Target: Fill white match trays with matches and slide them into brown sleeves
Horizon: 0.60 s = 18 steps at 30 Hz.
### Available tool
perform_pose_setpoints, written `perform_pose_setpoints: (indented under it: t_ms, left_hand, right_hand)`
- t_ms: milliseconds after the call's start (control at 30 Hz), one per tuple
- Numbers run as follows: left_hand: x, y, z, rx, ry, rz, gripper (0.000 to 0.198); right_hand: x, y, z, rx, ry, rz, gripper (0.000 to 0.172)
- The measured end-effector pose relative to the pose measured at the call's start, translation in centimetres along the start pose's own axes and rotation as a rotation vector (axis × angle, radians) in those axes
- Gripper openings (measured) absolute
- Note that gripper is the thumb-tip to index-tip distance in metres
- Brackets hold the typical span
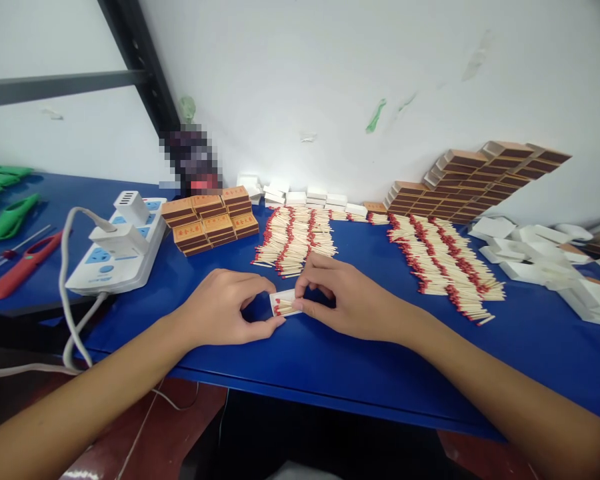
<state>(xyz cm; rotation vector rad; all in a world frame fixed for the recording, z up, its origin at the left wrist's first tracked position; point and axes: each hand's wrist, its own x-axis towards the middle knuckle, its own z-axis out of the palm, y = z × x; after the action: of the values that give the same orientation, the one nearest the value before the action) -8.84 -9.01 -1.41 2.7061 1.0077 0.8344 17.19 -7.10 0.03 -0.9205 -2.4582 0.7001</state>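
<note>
A small white matchbox tray (279, 297) lies on the blue table between my hands, with several red-tipped matches (284, 307) in it. My left hand (233, 307) grips the tray's left end between thumb and fingers. My right hand (337, 293) is closed at the tray's right end, its thumb and fingers pinched over the matches. The fingers hide that end of the tray. Just behind my hands is a broad pile of loose matches (293, 233) in rows.
Stacked matchboxes (210, 223) stand at back left, with a taller stack (475, 180) at right. More matches (445, 260) lie right of centre, near heaped white trays (535, 253). A white power strip (125, 253) with cables sits left, by a red-handled tool (23, 267) and green objects (10, 217).
</note>
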Motion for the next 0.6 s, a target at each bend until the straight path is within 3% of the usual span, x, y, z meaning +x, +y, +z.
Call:
perform_pose_setpoints:
  t_ms: [200,400,600]
  left_hand:
    - [-0.1,-0.2,0.2,-0.002,0.011,-0.002,0.022]
    - [-0.1,-0.1,0.2,-0.005,0.021,-0.018,0.025]
    - [-0.1,-0.1,0.1,-0.003,0.014,-0.033,0.026]
  right_hand:
    - [0.6,-0.3,0.9,0.036,0.006,0.017,0.01]
    - [1.2,1.4,1.2,-0.016,0.213,0.014,0.006]
    - [1.4,3.0,1.3,-0.152,0.16,0.007,0.006]
